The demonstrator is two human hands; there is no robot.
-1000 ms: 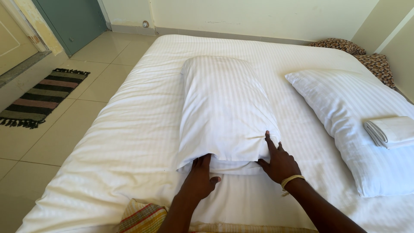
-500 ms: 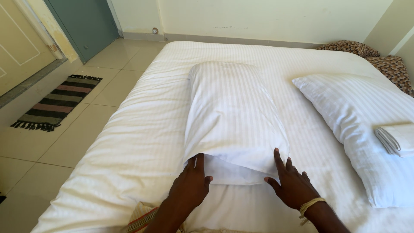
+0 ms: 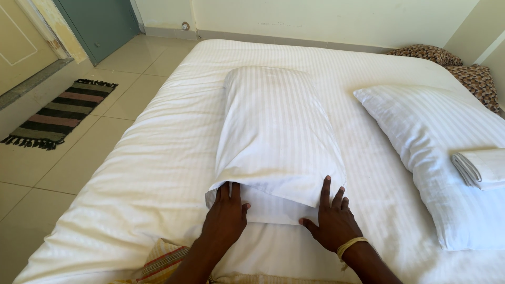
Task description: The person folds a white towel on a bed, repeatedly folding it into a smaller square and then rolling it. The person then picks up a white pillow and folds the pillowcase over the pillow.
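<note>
Both hands are flat on the near end of a white striped pillow lying lengthwise in the middle of the bed. The left hand has its fingertips tucked just under the pillowcase's open edge, fingers together. The right hand presses down beside it, fingers slightly spread, gripping nothing. A second pillow sits off to the right with a folded white cloth on top.
</note>
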